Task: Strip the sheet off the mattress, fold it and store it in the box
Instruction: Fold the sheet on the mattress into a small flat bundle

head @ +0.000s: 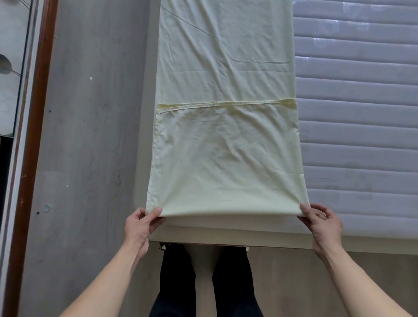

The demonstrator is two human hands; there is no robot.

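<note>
A pale yellow sheet lies folded into a long strip along the left side of the mattress, running away from me. A hemmed edge crosses the strip about halfway up. My left hand pinches the near left corner of the sheet, thumb on top. My right hand pinches the near right corner. The near edge is lifted slightly off the mattress between the two hands. No box is in view.
The grey quilted mattress top lies bare to the right of the sheet. The bed's near edge runs just in front of my legs. A grey floor and a brown wooden frame lie to the left.
</note>
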